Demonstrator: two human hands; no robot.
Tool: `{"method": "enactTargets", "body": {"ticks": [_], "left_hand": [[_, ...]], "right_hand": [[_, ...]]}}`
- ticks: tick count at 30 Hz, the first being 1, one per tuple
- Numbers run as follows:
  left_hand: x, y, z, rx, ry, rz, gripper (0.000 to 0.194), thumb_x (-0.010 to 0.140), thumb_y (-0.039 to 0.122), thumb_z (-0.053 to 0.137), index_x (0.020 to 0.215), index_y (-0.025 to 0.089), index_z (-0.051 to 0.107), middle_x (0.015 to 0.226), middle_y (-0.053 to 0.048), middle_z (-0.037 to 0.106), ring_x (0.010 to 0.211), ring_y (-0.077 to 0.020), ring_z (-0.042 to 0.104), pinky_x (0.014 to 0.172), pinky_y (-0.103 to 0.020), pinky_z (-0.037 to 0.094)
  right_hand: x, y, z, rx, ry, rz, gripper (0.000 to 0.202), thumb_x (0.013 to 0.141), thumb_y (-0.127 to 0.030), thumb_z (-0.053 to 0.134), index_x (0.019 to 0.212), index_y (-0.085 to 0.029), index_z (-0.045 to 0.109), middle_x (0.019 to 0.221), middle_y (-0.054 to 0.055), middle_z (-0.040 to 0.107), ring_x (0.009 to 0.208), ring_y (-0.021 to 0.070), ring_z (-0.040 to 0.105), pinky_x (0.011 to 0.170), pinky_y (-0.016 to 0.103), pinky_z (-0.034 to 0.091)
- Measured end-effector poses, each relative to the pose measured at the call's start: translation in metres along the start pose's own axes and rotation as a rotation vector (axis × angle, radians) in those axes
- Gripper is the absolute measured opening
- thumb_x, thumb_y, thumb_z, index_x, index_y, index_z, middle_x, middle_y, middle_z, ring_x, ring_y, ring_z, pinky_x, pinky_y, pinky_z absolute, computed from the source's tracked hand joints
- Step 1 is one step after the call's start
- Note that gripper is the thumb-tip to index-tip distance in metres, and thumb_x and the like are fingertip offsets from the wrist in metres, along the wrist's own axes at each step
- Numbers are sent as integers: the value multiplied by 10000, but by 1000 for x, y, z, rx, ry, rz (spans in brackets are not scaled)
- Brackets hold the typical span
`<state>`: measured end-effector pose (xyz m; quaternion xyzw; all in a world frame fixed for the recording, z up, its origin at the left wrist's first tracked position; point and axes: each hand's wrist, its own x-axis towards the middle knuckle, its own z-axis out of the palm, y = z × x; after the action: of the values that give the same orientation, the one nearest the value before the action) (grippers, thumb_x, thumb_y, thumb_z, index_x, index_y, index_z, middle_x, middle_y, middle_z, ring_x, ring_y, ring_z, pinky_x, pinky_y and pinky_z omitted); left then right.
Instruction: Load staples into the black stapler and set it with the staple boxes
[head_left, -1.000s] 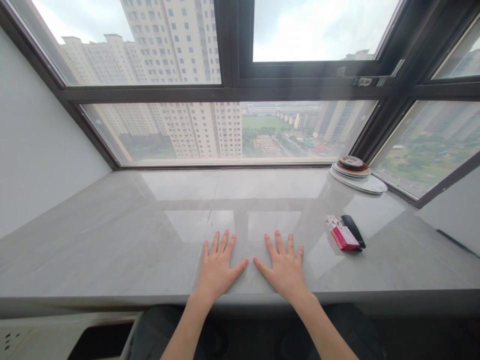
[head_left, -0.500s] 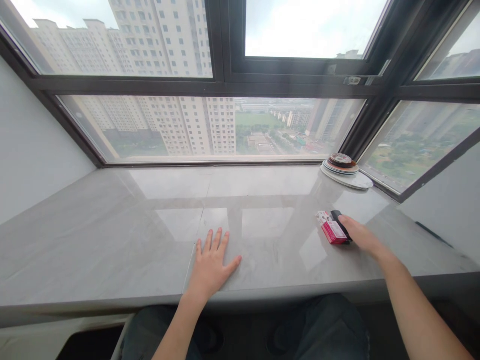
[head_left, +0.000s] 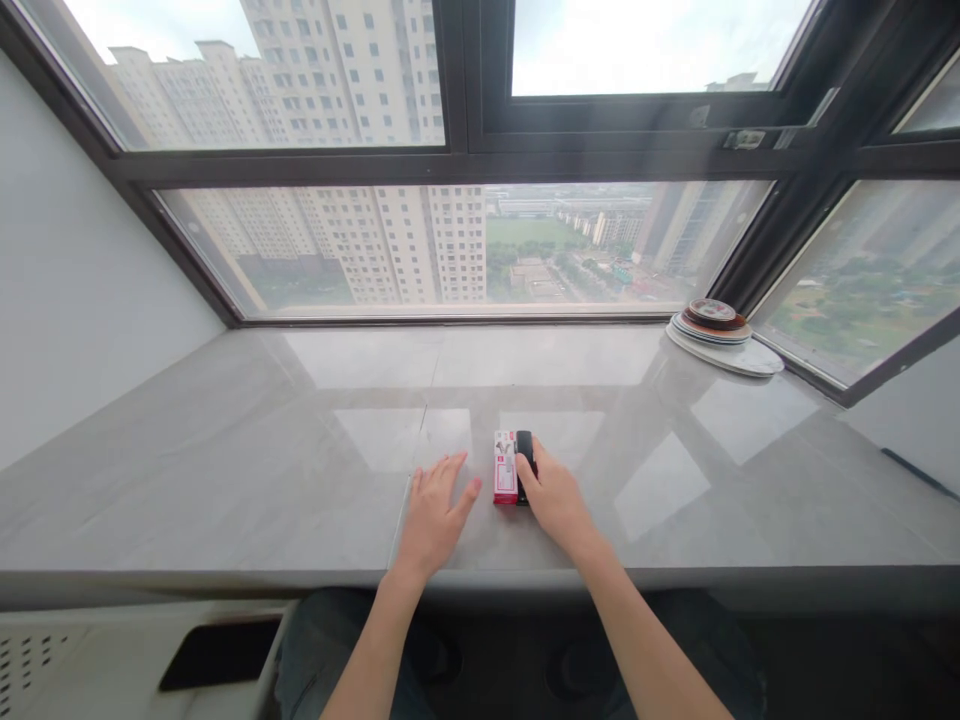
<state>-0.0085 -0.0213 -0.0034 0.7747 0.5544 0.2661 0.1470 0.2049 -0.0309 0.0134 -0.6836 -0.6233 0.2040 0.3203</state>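
Near the middle of the grey stone sill, my right hand (head_left: 553,492) is closed around what looks like a black stapler (head_left: 524,452). Against the stapler's left side lies a small pink and white box (head_left: 505,470) with printing on top; my fingers do not visibly wrap around it. To the left of the box, a short gap away, my left hand (head_left: 436,515) is open above or on the sill, with its fingers spread and nothing in them. The underside of the stapler is hidden by my right hand.
A stack of plates (head_left: 712,335) stands in the far right corner by the window frame (head_left: 465,170). The sill's front edge (head_left: 525,578) runs just ahead of my legs. A white piece with a dark opening (head_left: 217,655) sits below at left.
My right hand has brought the stapler and the box from the right side to the middle, and they now point straight ahead. My left hand has shifted slightly, with its fingers turned more toward the box.
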Motion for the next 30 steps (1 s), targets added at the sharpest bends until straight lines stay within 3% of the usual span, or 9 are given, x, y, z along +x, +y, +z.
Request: {"method": "enactTargets", "body": {"ticks": [3, 5, 8, 12, 15, 18, 24, 27, 30], "left_hand": [[2, 8, -6, -104, 109, -88, 502, 1051, 518, 364, 1444, 249, 518, 1427, -65, 598, 1322, -216, 529, 1142, -394, 390], [4, 17, -5, -46, 179, -146, 534, 1013, 521, 452, 1447, 215, 507, 1385, -106, 600, 1281, -259, 539, 1098, -414, 419], [8, 32, 2, 116, 216, -181, 670, 917, 477, 622, 1501, 211, 429, 1341, -137, 579, 1232, -317, 548, 1034, -445, 444], [8, 36, 10, 161, 185, -193, 642, 914, 376, 620, 1502, 229, 409, 1241, -126, 577, 1084, -284, 623, 905, -387, 500], [4, 23, 5, 102, 226, -189, 623, 928, 374, 603, 1502, 232, 408, 1219, -117, 580, 1068, -271, 640, 891, -368, 517], [8, -6, -9, 70, 295, -217, 621, 927, 407, 604, 1494, 232, 423, 1246, -113, 582, 1096, -269, 640, 915, -369, 524], [48, -72, -37, 171, 325, -343, 580, 898, 439, 608, 1409, 178, 524, 1304, -145, 584, 1118, -297, 633, 962, -399, 499], [64, -82, -42, 194, 281, -326, 520, 890, 485, 614, 1322, 195, 595, 1263, -131, 617, 1088, -296, 637, 916, -386, 502], [61, -81, -45, 205, 320, -299, 456, 919, 514, 573, 1252, 209, 637, 1182, -115, 650, 1084, -291, 630, 914, -379, 492]], "right_hand": [[-3, -34, 36, 62, 33, -34, 560, 1068, -472, 279, 1532, -204, 441, 1463, 108, 586, 1243, 249, 607, 978, 320, 452], [-2, -38, 41, 104, 46, -36, 547, 1056, -475, 318, 1506, -208, 474, 1433, 112, 606, 1233, 256, 611, 973, 324, 452], [0, -20, 24, 148, 57, -2, 492, 1041, -492, 341, 1379, -234, 589, 1155, 85, 728, 1016, 248, 675, 847, 313, 469], [-6, 20, -11, 187, 109, 80, 495, 1018, -561, 361, 1197, -228, 680, 851, 37, 712, 747, 217, 629, 704, 295, 443], [-16, 40, -24, 246, 119, 116, 519, 994, -602, 403, 1182, -216, 694, 871, 40, 710, 730, 206, 616, 680, 285, 442], [-23, 46, -24, 250, 136, 126, 536, 977, -616, 440, 1238, -218, 685, 878, 40, 707, 723, 203, 609, 677, 284, 442], [-24, 43, -20, 221, 147, 122, 561, 958, -628, 473, 1288, -222, 677, 777, 13, 644, 673, 187, 571, 648, 279, 429], [-25, 44, -22, 234, 136, 115, 579, 950, -633, 484, 1306, -217, 674, 742, -1, 597, 653, 177, 545, 624, 271, 421], [-26, 44, -23, 256, 122, 116, 598, 941, -636, 499, 1335, -216, 661, 736, -10, 569, 641, 168, 527, 606, 264, 416]]}}
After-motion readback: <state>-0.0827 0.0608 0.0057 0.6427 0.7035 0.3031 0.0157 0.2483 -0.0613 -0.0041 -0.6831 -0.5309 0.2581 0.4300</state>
